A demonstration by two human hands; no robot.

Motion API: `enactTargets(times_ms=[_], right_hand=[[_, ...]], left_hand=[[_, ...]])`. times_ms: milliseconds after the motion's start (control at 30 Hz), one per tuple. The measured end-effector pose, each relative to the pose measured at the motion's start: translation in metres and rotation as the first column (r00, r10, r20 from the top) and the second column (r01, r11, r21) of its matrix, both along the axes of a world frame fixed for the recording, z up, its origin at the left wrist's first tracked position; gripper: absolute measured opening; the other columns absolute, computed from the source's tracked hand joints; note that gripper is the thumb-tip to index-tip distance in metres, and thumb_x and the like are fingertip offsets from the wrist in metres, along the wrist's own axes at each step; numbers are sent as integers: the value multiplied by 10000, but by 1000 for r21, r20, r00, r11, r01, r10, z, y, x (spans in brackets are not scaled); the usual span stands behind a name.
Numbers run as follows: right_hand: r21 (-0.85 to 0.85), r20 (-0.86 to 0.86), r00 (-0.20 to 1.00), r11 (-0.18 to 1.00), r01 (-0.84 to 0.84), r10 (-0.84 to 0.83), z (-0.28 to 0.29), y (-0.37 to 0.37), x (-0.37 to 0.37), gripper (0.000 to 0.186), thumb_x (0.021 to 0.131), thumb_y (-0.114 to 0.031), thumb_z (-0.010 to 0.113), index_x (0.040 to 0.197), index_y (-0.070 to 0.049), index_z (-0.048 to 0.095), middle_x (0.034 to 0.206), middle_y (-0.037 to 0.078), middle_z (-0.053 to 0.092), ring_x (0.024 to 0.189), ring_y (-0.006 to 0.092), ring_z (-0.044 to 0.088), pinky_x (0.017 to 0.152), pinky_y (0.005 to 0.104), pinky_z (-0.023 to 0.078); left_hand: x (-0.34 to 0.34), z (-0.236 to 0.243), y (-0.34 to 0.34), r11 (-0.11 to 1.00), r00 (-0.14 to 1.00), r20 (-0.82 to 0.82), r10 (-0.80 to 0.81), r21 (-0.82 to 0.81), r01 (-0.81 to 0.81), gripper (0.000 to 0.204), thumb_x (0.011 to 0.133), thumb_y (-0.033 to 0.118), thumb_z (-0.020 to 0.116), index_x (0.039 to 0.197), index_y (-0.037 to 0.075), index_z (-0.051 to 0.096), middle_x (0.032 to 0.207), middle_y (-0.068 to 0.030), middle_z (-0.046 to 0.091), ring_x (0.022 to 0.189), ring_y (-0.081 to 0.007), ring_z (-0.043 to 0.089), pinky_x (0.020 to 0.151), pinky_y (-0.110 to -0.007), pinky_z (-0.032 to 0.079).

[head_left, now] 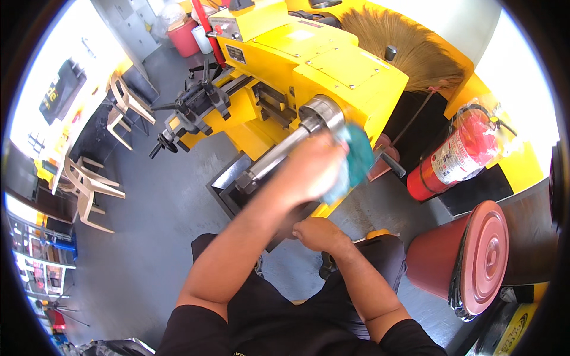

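Observation:
My left hand point(317, 166) reaches up to a yellow lathe point(350, 71) and grips a teal cloth point(359, 155), blurred by motion. The cloth is bunched beside the round steel chuck point(322, 110), over the front end of the machine. A thick steel bar point(276, 155) slants down and left from the chuck, passing just left of my left hand. Lower down, my right hand point(320, 234) is closed like a fist near the lathe's lower edge. Whatever its fingers hold, if anything, is hidden. A black-handled lever point(392, 165) sticks out right of the cloth.
Right of the lathe stand a plastic-wrapped red fire extinguisher point(454, 151) and a lidded reddish-brown bin point(436, 255). A straw broom point(404, 50) leans behind the machine. Black lathe fittings with a handwheel point(166, 142) project leftward. Beige plastic chairs point(89, 187) stand along the left.

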State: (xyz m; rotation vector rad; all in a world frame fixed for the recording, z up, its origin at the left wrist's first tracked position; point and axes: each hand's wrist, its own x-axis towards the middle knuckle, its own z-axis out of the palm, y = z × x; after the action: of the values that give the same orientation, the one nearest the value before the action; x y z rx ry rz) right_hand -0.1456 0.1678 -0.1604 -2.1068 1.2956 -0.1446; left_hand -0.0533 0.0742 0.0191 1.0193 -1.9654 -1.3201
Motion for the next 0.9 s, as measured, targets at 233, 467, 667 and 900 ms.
enactTargets(times_ms=[233, 467, 667, 900], right_hand=[[-28, -7, 1000, 999, 16, -17, 18, -7, 8, 271, 967, -254, 602, 931, -37, 761, 925, 209, 744, 911, 404, 720, 812, 525, 566], [-71, 29, 999, 997, -17, 19, 18, -5, 12, 263, 931, -254, 640, 884, -30, 769, 906, 189, 752, 898, 384, 733, 797, 499, 581], [-66, 24, 1000, 998, 12, -10, 15, -6, -9, 180, 841, -173, 660, 824, -32, 771, 852, 181, 750, 851, 376, 738, 745, 489, 583], [-50, 19, 1000, 999, -9, 10, 17, -4, -2, 157, 785, -112, 654, 832, -29, 779, 894, 186, 757, 872, 361, 745, 756, 467, 593]], left_hand=[[24, 47, -88, 918, 975, 105, 198, -367, -147, 382, 1057, 276, 440, 1058, -52, 634, 954, -228, 695, 893, -353, 671, 852, -465, 496], [1, 4, -110, 955, 968, 156, 194, 194, -223, 448, 1029, 302, 396, 1127, -37, 672, 1112, -182, 710, 1033, -248, 661, 919, -413, 501], [-45, -26, -36, 589, 754, 474, 454, -795, 146, 750, 953, 316, 579, 1446, -201, 349, 1463, -445, 342, 1373, -569, 364, 1184, -560, 317], [-22, 4, -77, 861, 778, 551, 302, -507, 25, 453, 1068, 255, 402, 1276, -102, 589, 1283, -304, 618, 1118, -435, 618, 1031, -469, 462]])
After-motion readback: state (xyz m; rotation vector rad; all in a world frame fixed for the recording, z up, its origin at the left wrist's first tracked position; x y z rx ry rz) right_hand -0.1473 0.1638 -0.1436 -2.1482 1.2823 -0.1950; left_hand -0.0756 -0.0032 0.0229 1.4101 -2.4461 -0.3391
